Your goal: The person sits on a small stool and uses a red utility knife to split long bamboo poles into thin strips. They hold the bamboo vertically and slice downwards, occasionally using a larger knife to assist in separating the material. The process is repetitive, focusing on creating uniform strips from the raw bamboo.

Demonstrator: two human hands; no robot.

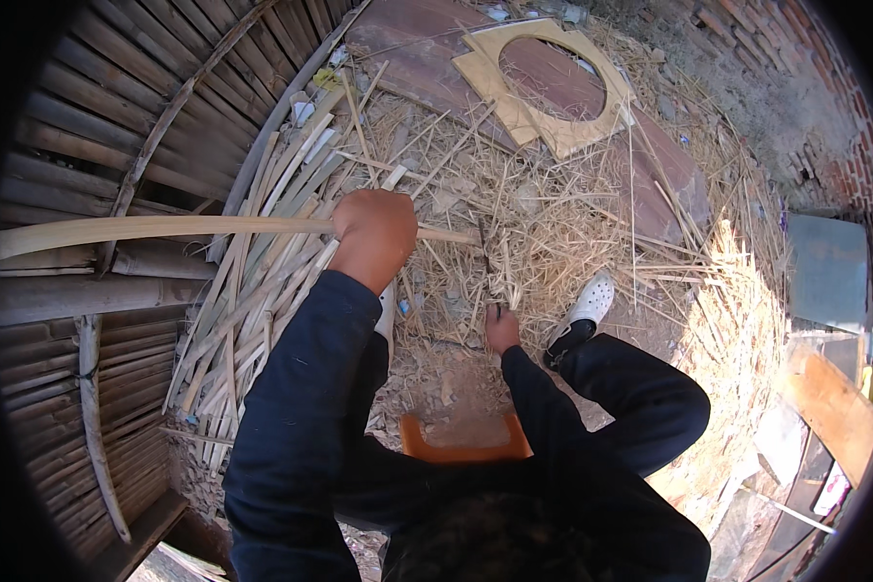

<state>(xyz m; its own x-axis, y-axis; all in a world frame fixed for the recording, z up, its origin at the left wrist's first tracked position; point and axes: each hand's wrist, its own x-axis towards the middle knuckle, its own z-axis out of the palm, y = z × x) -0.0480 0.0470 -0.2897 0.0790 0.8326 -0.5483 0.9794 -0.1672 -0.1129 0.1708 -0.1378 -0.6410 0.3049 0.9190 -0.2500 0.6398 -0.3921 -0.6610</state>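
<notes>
My left hand (371,233) is closed in a fist around a long pale bamboo strip (164,231). The strip runs far out to the left, and its short end sticks out past my hand on the right. Closed around the handle of a knife (484,254) is my right hand (501,331), lower and nearer to me. The dark, narrow blade points away from me and appears to meet the strip's right end. Most of the handle is hidden in my fingers. Shavings (543,209) cover the ground under and around both hands.
Many split strips (252,291) lie piled at the left beside a slatted bamboo wall (77,145). A yellowish board with a round hole (480,82) lies on a reddish panel (407,48) ahead. Below me is an orange stool (465,453). A brick wall (844,78) stands far right.
</notes>
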